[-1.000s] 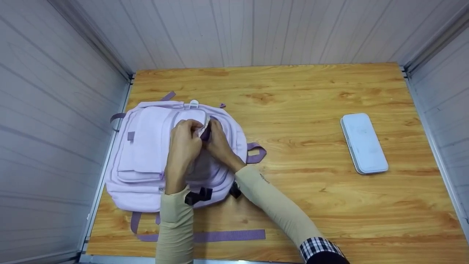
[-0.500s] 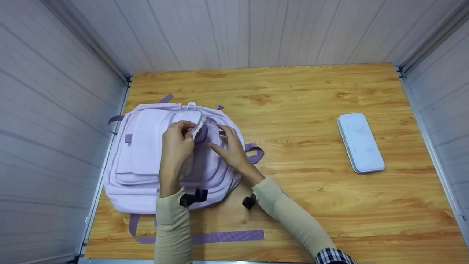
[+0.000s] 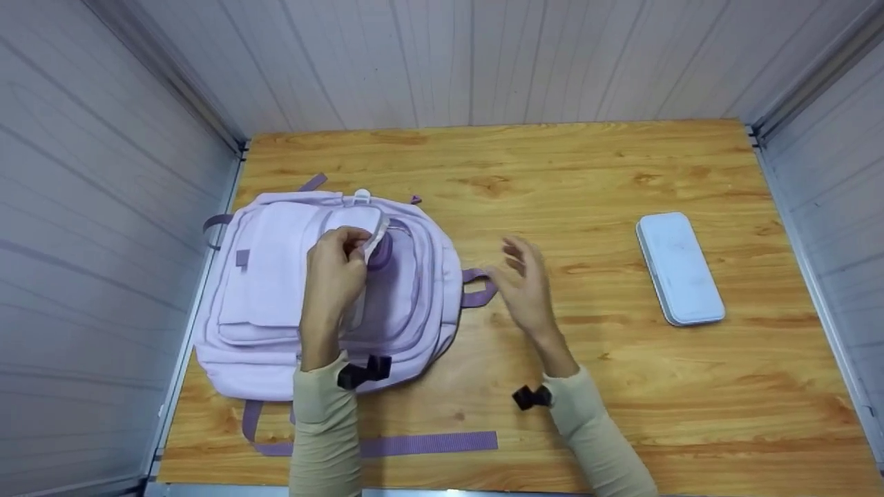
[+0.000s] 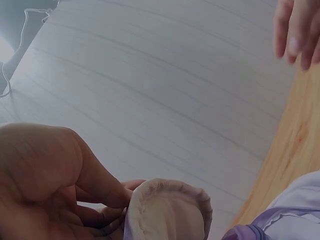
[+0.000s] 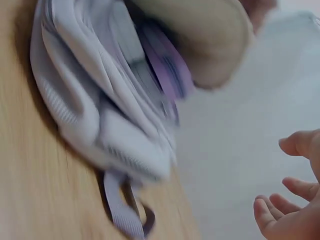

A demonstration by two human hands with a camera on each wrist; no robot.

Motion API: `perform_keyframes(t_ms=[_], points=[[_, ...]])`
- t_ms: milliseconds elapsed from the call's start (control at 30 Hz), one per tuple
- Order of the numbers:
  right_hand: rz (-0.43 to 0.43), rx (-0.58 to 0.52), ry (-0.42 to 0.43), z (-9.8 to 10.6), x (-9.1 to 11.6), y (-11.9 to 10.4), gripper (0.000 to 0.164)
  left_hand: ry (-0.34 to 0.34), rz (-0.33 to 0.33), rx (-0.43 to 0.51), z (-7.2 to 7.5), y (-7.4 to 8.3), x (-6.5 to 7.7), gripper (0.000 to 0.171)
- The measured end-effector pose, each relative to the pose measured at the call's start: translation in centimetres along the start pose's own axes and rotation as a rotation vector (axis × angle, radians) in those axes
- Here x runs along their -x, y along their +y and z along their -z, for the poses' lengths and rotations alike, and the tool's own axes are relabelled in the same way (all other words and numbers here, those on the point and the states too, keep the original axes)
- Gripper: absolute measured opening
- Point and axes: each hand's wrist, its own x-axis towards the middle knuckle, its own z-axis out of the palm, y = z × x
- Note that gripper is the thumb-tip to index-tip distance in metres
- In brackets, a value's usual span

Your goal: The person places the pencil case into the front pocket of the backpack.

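A lilac backpack (image 3: 276, 276) lies on its back at the left of the table. My left hand (image 3: 335, 273) pinches the edge of its front pocket flap (image 3: 375, 235) between thumb and fingers and holds it raised. In the left wrist view the flap's cream lining (image 4: 172, 212) shows. Under the flap, a rounded purple thing (image 3: 381, 254) peeks out of the opened pocket. My right hand (image 3: 528, 290) is in the air right of the backpack, near its purple top loop (image 3: 480, 298), fingers spread and holding nothing.
A flat white-blue case (image 3: 680, 269) with rounded corners lies at the right of the table. A purple strap (image 3: 435, 444) stretches along the front edge. Pale panel walls (image 3: 442, 62) enclose the back and both sides.
My right hand has let go at the pocket and moved right, off the backpack. More of the pocket opening shows. My left hand keeps its pinch on the flap.
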Motion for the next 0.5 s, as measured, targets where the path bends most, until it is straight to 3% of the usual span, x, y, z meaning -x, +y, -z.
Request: perform_keyframes(t_ms=[200,500], points=[[0.019,0.098,0.176,5.0,1.0,1.4,0.049,-0.001,-0.003,-0.002,0.0,0.2,0.0,0.026],[-0.114,0.312,0.551,13.3,2.3,8.2,0.055,-0.005,-0.009,0.0,-0.2,0.0,0.1,0.026]])
